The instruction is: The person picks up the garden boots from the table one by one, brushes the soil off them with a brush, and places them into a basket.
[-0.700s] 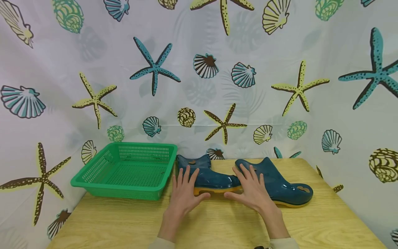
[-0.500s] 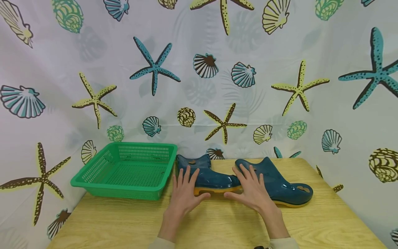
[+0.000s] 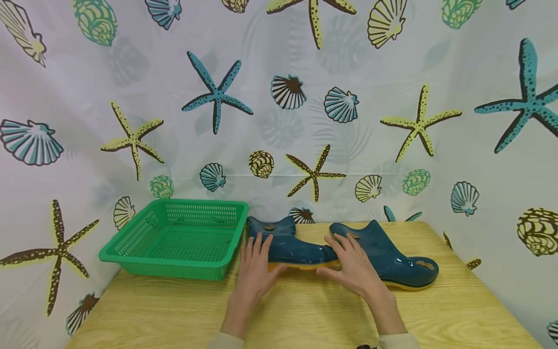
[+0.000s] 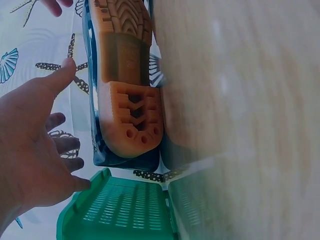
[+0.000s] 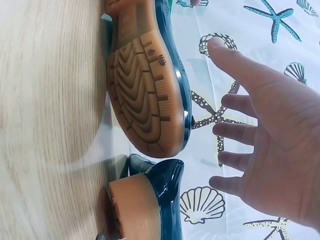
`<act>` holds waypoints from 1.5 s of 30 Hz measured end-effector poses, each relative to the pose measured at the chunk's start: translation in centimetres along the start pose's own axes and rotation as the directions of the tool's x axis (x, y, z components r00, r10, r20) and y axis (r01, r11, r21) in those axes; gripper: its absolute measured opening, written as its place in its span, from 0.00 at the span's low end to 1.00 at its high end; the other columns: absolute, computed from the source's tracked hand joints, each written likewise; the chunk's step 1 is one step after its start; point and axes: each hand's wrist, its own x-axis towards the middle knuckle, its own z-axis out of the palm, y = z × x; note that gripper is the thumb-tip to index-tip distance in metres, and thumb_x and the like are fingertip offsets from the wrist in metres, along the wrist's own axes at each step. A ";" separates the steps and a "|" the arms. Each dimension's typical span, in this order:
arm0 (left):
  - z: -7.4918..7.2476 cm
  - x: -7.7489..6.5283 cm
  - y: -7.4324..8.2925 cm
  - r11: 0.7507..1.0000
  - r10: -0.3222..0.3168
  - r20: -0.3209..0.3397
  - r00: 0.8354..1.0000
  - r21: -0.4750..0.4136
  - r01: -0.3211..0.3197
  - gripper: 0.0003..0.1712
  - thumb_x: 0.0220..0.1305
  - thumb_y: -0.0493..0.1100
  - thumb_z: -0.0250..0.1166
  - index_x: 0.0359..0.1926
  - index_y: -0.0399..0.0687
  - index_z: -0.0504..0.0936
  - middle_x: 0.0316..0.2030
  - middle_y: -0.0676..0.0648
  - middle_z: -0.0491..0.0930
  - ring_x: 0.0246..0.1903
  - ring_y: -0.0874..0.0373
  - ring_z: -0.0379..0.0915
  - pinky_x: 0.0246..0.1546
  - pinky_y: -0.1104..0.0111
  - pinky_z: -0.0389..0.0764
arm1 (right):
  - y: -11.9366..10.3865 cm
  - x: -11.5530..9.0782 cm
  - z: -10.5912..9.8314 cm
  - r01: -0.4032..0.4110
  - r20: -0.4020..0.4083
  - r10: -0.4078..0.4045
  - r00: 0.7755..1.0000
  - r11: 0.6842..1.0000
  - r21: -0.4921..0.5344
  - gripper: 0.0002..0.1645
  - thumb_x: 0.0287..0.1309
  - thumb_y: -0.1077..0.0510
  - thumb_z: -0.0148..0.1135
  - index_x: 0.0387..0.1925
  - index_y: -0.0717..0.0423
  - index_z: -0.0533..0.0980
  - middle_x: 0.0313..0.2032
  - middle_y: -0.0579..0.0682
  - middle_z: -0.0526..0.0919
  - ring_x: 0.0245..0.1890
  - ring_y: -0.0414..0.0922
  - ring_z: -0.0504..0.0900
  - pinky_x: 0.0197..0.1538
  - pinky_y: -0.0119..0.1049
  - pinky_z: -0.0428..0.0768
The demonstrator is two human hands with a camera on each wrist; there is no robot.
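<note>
Reading the clock from the sleeves (image 3: 226,341), 12 being straight out across the table (image 3: 301,315): I've got my left hand (image 3: 253,274) at about 11 and my right hand (image 3: 355,269) at about 1. Both have the fingers loosely spread, thumbs pointing roughly at each other. They're hovering by the middle boot (image 3: 301,248) at 12, a blue one lying on its side, toe toward 3, orange sole (image 5: 142,100) facing me. On the head cam my fingers overlap it, but both wrist cams show a gap. The other boot (image 3: 385,252), same blue, lies around 1:30 with its toe toward 4; the middle boot's toe is just beside it, can't tell if they touch. Green basket (image 3: 170,263) sits at 10, just beside the middle boot's shaft. Starfish-and-shell curtain (image 3: 279,58) behind everything at 12.
</note>
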 end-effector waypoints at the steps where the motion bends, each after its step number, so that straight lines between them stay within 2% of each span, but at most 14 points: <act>1: 0.0 0.0 -0.1 1.000 -0.011 -0.002 1.000 -0.002 0.011 0.50 0.61 0.67 0.64 0.77 0.54 0.56 0.77 0.39 0.50 0.77 0.37 0.42 0.73 0.40 0.48 | 0.0 0.0 0.0 0.005 -0.003 -0.005 1.000 1.000 0.001 0.54 0.55 0.27 0.63 0.74 0.50 0.61 0.72 0.61 0.62 0.74 0.70 0.52 0.67 0.72 0.58; 8: 0.1 0.1 -0.1 0.996 -0.086 -0.033 0.996 -0.034 0.085 0.48 0.63 0.65 0.63 0.76 0.50 0.57 0.76 0.37 0.52 0.75 0.35 0.45 0.73 0.40 0.52 | -0.1 -0.1 -0.2 0.018 -0.019 -0.018 1.000 1.000 0.020 0.46 0.60 0.38 0.66 0.73 0.52 0.63 0.71 0.60 0.64 0.71 0.68 0.58 0.65 0.70 0.63; 12: 0.0 0.0 0.0 0.992 -0.119 -0.048 0.992 -0.059 0.116 0.46 0.64 0.61 0.65 0.76 0.49 0.58 0.76 0.36 0.53 0.75 0.34 0.47 0.72 0.40 0.53 | -0.1 -0.1 -0.2 0.022 -0.019 -0.022 1.000 1.000 0.019 0.45 0.61 0.40 0.66 0.73 0.52 0.63 0.71 0.60 0.65 0.70 0.67 0.61 0.64 0.69 0.65; 21: -0.3 0.1 -0.3 0.982 -0.131 -0.023 0.991 -0.139 0.127 0.45 0.65 0.58 0.66 0.75 0.48 0.58 0.76 0.36 0.53 0.75 0.35 0.46 0.72 0.41 0.54 | 0.0 -0.4 -0.3 0.015 -0.031 -0.015 0.999 1.000 0.023 0.43 0.61 0.38 0.64 0.72 0.51 0.65 0.68 0.59 0.68 0.64 0.64 0.67 0.59 0.65 0.72; 31: -0.4 0.6 -0.8 0.965 -0.146 0.000 0.989 -0.220 0.142 0.44 0.66 0.56 0.65 0.75 0.46 0.58 0.76 0.35 0.50 0.74 0.34 0.47 0.70 0.40 0.58 | 0.6 -0.9 -0.6 -0.027 -0.031 0.028 0.999 0.999 0.019 0.40 0.61 0.39 0.65 0.69 0.49 0.68 0.64 0.56 0.71 0.61 0.60 0.70 0.56 0.61 0.76; 37: -0.9 1.3 -1.2 0.939 -0.167 0.053 0.985 -0.295 0.175 0.47 0.67 0.55 0.65 0.77 0.43 0.53 0.77 0.33 0.42 0.75 0.32 0.44 0.68 0.37 0.59 | 0.8 -1.2 -0.8 -0.041 -0.018 0.041 0.999 0.999 0.026 0.37 0.62 0.39 0.64 0.69 0.48 0.69 0.61 0.57 0.73 0.60 0.60 0.72 0.53 0.60 0.78; 45: -0.7 2.0 -2.2 0.895 -0.201 0.158 0.967 -0.371 0.247 0.55 0.69 0.58 0.62 0.78 0.35 0.40 0.77 0.30 0.38 0.76 0.33 0.41 0.71 0.41 0.56 | 1.1 -1.9 -1.5 -0.065 0.030 0.064 0.998 0.997 0.042 0.35 0.64 0.39 0.62 0.68 0.48 0.70 0.59 0.56 0.74 0.59 0.59 0.74 0.53 0.61 0.77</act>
